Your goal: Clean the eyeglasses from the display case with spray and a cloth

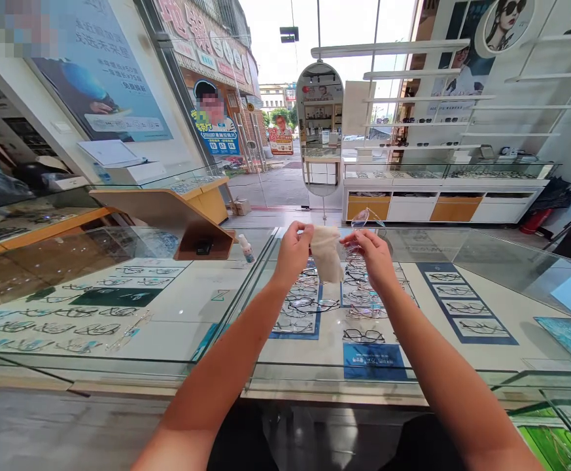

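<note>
My left hand [294,254] is closed, thumb and fingers pinching the upper left corner of a cream cleaning cloth [327,254]. The cloth hangs down over the glass counter. Close to its right edge, my right hand [372,254] is closed on a pair of thin-rimmed eyeglasses [360,219]. One lens and a slim temple stick up above the fingers; the rest of the frame is hidden by the hand or hard to make out. Whether the right fingers also touch the cloth I cannot tell.
Beneath the glass lie several eyeglass frames [363,335] and a blue card [374,362]. A small white spray bottle [246,249] stands to the left, beside a tilted brown board [160,212]. An oval mirror [320,127] stands beyond the counter.
</note>
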`<state>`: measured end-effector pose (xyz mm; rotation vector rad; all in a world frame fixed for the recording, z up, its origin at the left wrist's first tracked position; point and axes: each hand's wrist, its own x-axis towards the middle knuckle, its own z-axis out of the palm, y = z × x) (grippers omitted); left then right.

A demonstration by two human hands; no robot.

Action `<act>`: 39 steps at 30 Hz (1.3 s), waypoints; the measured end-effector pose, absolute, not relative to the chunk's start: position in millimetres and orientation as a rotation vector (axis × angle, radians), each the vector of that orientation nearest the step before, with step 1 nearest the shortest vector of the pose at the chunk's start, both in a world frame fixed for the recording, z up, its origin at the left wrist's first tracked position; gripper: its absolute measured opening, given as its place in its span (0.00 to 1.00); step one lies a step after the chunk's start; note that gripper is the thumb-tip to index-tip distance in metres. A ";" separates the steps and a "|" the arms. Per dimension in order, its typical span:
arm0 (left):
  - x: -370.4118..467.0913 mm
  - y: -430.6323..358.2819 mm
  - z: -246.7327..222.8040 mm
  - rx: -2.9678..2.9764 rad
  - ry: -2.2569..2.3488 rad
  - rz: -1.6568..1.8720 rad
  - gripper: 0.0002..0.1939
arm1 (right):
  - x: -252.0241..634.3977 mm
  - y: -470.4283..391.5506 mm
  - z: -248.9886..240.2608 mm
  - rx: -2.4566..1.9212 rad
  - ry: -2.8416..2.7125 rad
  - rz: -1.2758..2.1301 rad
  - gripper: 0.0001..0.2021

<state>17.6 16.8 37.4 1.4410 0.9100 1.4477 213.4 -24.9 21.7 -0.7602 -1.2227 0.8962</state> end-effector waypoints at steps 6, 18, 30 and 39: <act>17.4 9.3 26.6 1.444 0.808 1.552 0.29 | 206.1 -28.6 20.4 -0.811 -1.402 0.947 0.16; 20.1 2.8 18.0 1.413 0.765 1.497 0.25 | 195.9 -31.5 17.8 -0.773 -1.586 0.964 0.17; 18.1 3.9 21.1 1.413 0.656 1.397 0.14 | 201.0 -27.0 9.1 -0.621 -1.560 1.216 0.14; 21.1 -2.1 23.6 1.297 0.512 1.417 0.28 | 197.4 -30.8 11.3 -0.520 -1.554 1.329 0.14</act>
